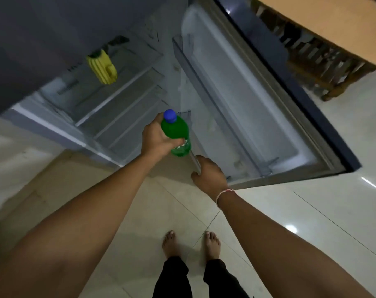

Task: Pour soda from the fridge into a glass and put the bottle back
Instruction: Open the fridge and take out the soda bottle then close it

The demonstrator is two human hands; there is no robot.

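A green soda bottle (178, 132) with a blue cap is upright in my left hand (155, 138), which grips it around the middle in front of the open fridge (109, 97). The bottle is just beside the inner edge of the fridge door (247, 108), which stands wide open to the right. My right hand (208, 176) rests on the lower rail of the door shelf, fingers curled over its edge. No glass is in view.
A yellow ribbed jug (103, 68) stands on an upper fridge shelf. Clear shelves sit below it. A wooden table (324, 24) and chair (324, 67) are at the upper right. Pale floor tiles and my bare feet (191, 244) are below.
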